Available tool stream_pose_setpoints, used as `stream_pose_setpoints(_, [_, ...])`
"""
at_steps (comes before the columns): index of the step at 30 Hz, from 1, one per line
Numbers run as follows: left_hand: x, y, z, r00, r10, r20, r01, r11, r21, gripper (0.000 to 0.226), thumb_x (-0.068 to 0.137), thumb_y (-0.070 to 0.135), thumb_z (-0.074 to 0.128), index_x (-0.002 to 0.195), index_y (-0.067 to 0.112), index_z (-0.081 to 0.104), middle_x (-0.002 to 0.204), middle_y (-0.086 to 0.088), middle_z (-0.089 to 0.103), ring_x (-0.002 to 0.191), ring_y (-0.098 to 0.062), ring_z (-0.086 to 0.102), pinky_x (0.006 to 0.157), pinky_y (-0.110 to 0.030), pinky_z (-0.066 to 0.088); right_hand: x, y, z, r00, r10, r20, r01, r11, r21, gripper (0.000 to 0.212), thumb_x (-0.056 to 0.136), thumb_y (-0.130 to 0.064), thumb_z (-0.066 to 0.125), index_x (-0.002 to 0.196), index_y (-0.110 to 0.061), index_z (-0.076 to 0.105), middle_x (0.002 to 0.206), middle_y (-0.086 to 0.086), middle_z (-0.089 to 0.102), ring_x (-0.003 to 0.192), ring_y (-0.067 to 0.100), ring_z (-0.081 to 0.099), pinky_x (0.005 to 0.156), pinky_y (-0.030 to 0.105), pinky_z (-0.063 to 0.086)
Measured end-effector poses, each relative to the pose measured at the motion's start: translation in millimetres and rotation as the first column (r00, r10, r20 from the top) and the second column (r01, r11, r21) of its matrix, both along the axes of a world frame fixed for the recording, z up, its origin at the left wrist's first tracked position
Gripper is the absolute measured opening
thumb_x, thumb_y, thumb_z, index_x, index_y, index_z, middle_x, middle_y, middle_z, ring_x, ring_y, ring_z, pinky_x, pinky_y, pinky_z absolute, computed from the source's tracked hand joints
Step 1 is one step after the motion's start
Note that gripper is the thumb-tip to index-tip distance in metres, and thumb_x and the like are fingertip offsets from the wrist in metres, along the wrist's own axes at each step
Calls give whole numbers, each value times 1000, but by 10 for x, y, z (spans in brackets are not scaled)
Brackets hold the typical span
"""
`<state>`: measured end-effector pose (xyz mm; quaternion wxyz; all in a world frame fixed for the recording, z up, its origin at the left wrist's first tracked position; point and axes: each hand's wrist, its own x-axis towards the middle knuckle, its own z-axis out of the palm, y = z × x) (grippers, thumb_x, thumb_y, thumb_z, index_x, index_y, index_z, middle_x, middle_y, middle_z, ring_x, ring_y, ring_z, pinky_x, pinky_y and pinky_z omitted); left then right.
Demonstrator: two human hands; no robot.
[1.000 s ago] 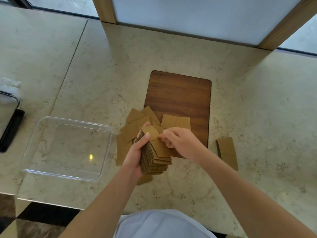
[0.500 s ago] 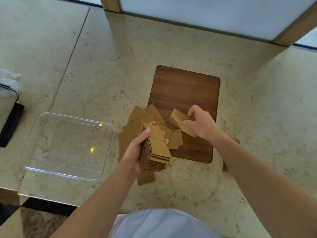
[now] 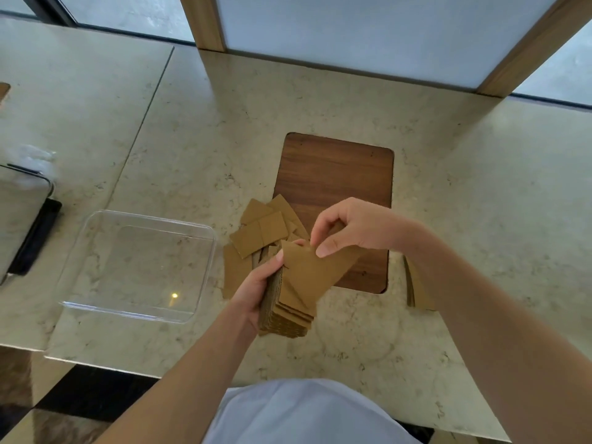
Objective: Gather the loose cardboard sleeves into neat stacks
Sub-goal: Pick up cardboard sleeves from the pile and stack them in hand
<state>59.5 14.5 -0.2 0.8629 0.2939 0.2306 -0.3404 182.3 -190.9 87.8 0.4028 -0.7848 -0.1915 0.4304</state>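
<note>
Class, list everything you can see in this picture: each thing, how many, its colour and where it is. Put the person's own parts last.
stack: one, brown, in left hand
sleeve: one, brown, atop stack, pinched by right hand
loose sleeves: several, brown, on counter beside board
second stack: one, brown, right of board, partly hidden
board: one, dark wood, centre
tray: one, clear, left
counter: one, beige
left hand: grips stack
right hand: pinches sleeve

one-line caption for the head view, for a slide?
Left hand grips a stack of cardboard sleeves while right hand lays another sleeve on top, beside a clear tray.
</note>
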Motion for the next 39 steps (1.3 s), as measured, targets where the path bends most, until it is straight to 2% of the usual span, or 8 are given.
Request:
stream_pose_setpoints(4, [-65,-84,54,1000,-25,-19,23,998,-53,62,70,40,94,121,9,76,115,-22,75,99,-35,75,82,-52,61,-253,328,-125,991,118,58,-115,992,-58,35,71,-43,89,97,-42,65,99,-15,66,77,-8,57,67,19,43])
stream_pose_setpoints(10, [-454,-27,-29,998,-30,-57,20,985,-174,71,80,33,88,139,5,61,123,-30,66,106,-44,68,88,-58,56,-791,399,-410,995,-96,-31,95,995,-25,84,65,-52,93,137,-39,51,140,-14,46,127,5,46,99,21,41])
stream_pose_setpoints(15, [-679,175,-64,995,-102,3,102,991,-90,70,72,30,92,129,1,64,106,-32,70,88,-38,73,71,-46,61,-1064,462,-651,982,-96,-163,89,995,-52,65,71,-71,76,128,-44,59,128,-24,54,127,5,50,101,29,43])
stream_pose_setpoints(18, [-670,262,-40,1000,9,22,-7,996,-91,72,72,28,92,135,14,60,116,-29,67,94,-39,71,74,-49,60,-1040,439,-837,916,-382,122,396,908,-132,63,79,-78,61,127,-38,60,126,-16,56,126,13,52,97,31,44])
stream_pose_setpoints(22, [-693,325,-87,988,149,-48,-150,988,-31,71,66,26,95,130,24,63,125,-25,63,100,-41,67,77,-52,58,-890,476,-1083,846,-163,508,410,807,-425,93,82,-69,69,154,-20,38,143,1,40,134,26,35,110,46,32])
stream_pose_setpoints(27, [-708,385,-115,977,195,-88,-193,981,30,81,63,26,95,136,21,58,117,-29,65,97,-42,70,76,-51,60,-867,563,-1212,751,-144,645,478,792,-379,56,78,-46,83,119,-21,55,125,1,46,118,28,43,98,41,33])
stream_pose_setpoints(35, [-684,415,-32,966,226,-128,-219,974,63,54,80,21,70,133,18,60,112,-27,69,89,-39,75,66,-48,62,-888,542,-1245,749,-79,658,456,782,-425,65,79,-52,81,128,-19,54,120,2,48,112,26,41,95,42,32])
stream_pose_setpoints(39, [-670,411,-31,971,210,-118,-204,977,62,49,81,22,71,130,21,63,118,-29,66,94,-41,72,73,-50,62,-922,466,-1067,815,-405,415,509,843,-176,29,88,-34,78,100,-19,57,94,-2,64,83,11,59,70,31,49])
